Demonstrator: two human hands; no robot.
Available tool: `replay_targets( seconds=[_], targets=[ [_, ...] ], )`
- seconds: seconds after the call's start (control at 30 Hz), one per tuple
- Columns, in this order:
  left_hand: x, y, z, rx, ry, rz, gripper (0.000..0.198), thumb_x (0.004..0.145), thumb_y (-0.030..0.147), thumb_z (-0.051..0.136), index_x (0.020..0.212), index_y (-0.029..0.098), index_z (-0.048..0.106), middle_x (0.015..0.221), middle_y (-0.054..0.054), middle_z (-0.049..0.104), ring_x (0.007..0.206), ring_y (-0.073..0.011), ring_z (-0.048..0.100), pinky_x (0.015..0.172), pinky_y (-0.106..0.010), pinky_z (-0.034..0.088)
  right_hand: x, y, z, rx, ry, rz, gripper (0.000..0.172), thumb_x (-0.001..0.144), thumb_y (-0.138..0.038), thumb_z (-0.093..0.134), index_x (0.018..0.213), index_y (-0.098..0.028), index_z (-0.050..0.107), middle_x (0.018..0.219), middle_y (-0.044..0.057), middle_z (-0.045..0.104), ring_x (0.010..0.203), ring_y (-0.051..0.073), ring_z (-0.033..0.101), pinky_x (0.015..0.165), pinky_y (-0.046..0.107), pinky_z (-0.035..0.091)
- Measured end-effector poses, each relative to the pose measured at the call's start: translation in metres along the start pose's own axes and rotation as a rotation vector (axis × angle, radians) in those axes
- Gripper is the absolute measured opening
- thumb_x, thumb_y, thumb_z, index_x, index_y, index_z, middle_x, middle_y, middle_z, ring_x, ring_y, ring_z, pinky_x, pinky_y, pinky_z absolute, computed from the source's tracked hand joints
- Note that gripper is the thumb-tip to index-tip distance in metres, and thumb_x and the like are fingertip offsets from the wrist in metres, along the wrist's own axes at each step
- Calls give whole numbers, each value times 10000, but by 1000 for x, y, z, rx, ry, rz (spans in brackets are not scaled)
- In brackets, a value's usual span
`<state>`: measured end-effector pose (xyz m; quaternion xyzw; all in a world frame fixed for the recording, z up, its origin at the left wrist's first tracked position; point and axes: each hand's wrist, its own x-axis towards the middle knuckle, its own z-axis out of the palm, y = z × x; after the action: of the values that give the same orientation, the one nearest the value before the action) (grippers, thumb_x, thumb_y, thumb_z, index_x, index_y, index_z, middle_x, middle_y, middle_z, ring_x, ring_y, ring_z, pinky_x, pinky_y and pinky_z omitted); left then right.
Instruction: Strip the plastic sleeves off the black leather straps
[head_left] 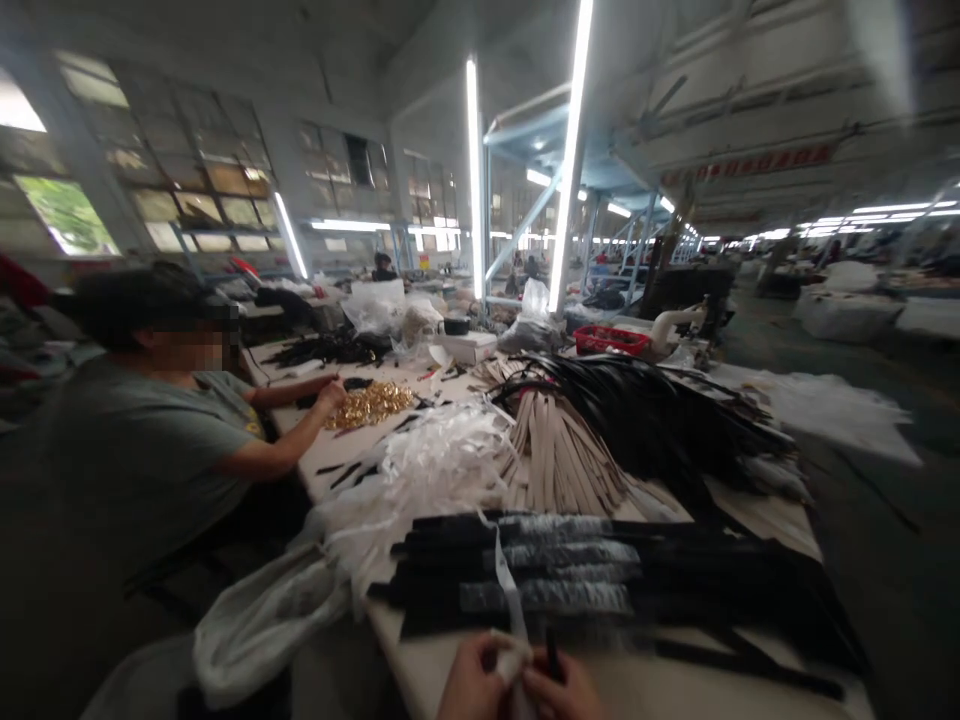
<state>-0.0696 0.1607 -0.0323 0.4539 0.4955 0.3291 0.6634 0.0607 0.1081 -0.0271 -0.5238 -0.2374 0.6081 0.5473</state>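
Observation:
At the near table edge my left hand is closed, pinching a white strip where it bunches up. Close beside it, my right hand is closed too, its fingers on the same strip. A short dark stick-like thing juts up from my right hand; its kind does not show. From my hands the strip runs up and away over flat black straps. Those straps lie side by side, with whitish shiny bands across their middle.
Beyond the straps lie a white strip heap, beige strips and black straps. At left a seated person handles things by gold-coloured pieces. A plastic bag hangs at the left edge; a red basket stands farther back.

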Motion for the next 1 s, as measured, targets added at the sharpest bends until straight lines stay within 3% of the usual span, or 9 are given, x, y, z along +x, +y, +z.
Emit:
replay_targets(
  seconds=[0.1,0.23,0.3,0.37,0.53,0.7,0.8,0.9,1.0],
  targets=[
    [-7,-18,9,-17,-14,28,403,639,550,772,679,156,697,488,-9,585,445,-129,500,478,-241,373,-2,24,-13,59,41,85,266,732,-329,789,834,-126,649,674,-18,654,616,122,620,628,244,502],
    [-2,-25,6,-45,-37,10,336,728,467,734,769,135,705,495,14,571,431,-97,462,469,-211,339,-7,33,-24,144,7,172,296,687,-353,776,824,-160,599,485,-87,495,388,55,398,399,182,275],
    [-1,-25,5,-49,-51,-16,318,720,426,755,828,131,713,511,22,571,428,-92,459,452,-204,326,-9,28,-27,179,-35,203,331,672,-344,788,863,-178,574,433,-134,371,343,32,241,371,183,161],
    [-1,-24,5,-45,-88,-22,310,699,387,782,851,127,711,557,16,593,438,-90,473,442,-200,325,-9,22,-29,200,-75,218,404,662,-340,808,947,-181,569,445,-149,333,357,24,176,374,186,128],
    [-4,-21,4,-80,-143,-4,283,672,342,809,819,130,691,635,11,617,453,-81,488,442,-201,346,-8,15,-34,168,-129,262,513,653,-361,841,1047,-169,573,488,-134,380,381,19,175,375,191,100],
    [-4,-19,-5,-184,-208,-23,227,701,297,794,798,117,696,593,23,574,457,-61,455,463,-195,310,-13,13,-34,81,-202,327,423,636,-370,862,865,-174,564,441,-141,325,371,21,174,371,195,101],
    [-2,-17,-10,-254,-233,-51,268,713,278,776,918,114,722,624,24,575,458,-46,424,464,-194,279,-18,15,-30,18,-186,315,420,659,-417,846,822,-202,524,419,-150,302,359,26,169,368,195,102],
    [-2,-16,-13,-377,-253,-74,381,713,232,764,1074,124,707,654,30,573,464,-41,410,468,-195,273,-24,16,-25,-68,-134,250,411,667,-424,843,819,-188,543,472,-114,424,359,23,224,368,195,118],
    [-6,-19,-14,-481,-196,-56,433,712,209,760,1133,142,681,671,37,568,479,-41,417,484,-190,292,-29,15,-21,-151,-64,165,392,680,-412,839,842,-171,577,594,-60,557,394,31,321,386,194,178]
  ],
)
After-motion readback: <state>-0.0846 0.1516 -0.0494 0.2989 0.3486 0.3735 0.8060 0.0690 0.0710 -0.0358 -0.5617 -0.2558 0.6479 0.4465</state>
